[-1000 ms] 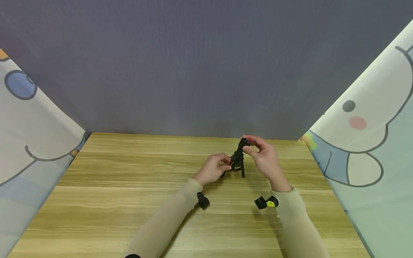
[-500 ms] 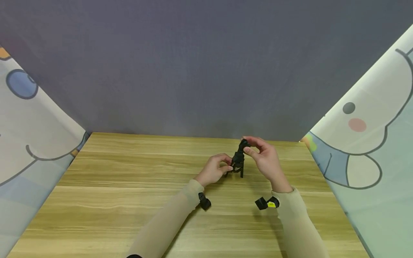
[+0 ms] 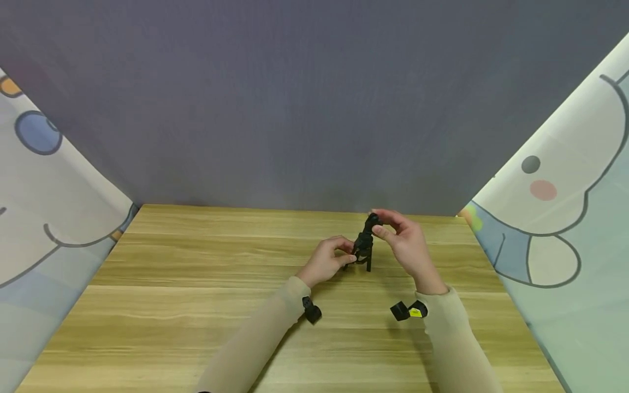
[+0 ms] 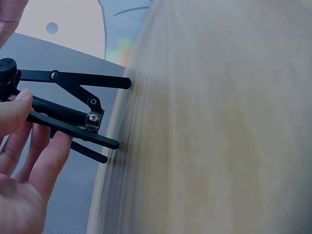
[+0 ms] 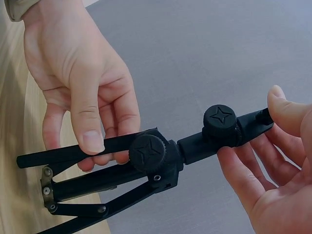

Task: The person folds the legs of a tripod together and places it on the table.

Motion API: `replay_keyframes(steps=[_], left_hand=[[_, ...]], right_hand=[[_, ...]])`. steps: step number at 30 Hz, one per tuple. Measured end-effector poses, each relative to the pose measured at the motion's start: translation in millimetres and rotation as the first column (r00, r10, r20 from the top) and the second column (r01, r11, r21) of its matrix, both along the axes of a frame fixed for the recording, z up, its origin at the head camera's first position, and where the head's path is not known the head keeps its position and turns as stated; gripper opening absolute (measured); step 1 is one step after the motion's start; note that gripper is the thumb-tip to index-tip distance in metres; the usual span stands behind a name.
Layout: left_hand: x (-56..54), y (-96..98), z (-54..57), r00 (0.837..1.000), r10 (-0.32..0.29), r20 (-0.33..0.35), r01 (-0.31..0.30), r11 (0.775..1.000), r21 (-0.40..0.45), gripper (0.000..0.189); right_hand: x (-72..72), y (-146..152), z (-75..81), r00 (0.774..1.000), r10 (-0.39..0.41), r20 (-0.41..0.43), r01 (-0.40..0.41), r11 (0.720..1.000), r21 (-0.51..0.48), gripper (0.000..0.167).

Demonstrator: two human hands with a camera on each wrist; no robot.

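Note:
A small black tripod [image 3: 364, 240] stands on the wooden table, its legs partly spread and its post leaning slightly right. With thumb and fingers my left hand [image 3: 328, 258] pinches one leg [image 5: 63, 155], as the right wrist view shows closely. My right hand [image 3: 405, 240] holds the top of the post between thumb and fingers. Two round knobs with a star mark show in the right wrist view: an upper knob [image 5: 220, 121] and a lower knob [image 5: 147, 152]. The leg tips [image 4: 113, 144] are close to the tabletop in the left wrist view.
The wooden table [image 3: 206, 316] ends at a grey wall panel [image 3: 295, 109] just behind the tripod. Cartoon-printed panels flank it, a left panel [image 3: 54, 202] and a right panel [image 3: 555, 229]. A black wrist camera [image 3: 312, 311] sits on the left sleeve.
My left hand has shifted slightly right with the tripod leg, and the legs look closer together than a second ago. The right hand keeps its hold on the top, nearly still.

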State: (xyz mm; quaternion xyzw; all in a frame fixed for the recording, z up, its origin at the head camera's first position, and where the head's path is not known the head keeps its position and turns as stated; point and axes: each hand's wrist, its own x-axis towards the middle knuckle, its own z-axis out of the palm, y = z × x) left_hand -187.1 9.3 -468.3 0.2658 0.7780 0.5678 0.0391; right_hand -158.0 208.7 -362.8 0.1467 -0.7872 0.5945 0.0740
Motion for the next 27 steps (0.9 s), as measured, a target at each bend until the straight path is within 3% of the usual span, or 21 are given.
replay_keyframes(steps=[5, 10, 27], left_hand=[[4.4, 1.8, 1.1, 0.999, 0.044, -0.009, -0.044, 0.999, 0.011, 0.011], [6.6, 3.2, 0.7, 0.996, 0.085, 0.026, -0.086, 0.996, 0.029, 0.013], [7.3, 2.5, -1.8, 0.992, 0.114, 0.044, -0.116, 0.992, 0.039, 0.014]], right_hand=[[0.6, 0, -1.6, 1.0, 0.006, 0.005, -0.006, 1.0, -0.012, 0.035], [1.2, 0, -2.2, 1.0, 0.009, 0.006, -0.008, 1.0, -0.023, 0.035], [0.5, 1, -12.0, 1.0, 0.021, -0.017, -0.022, 0.993, -0.114, 0.039]])
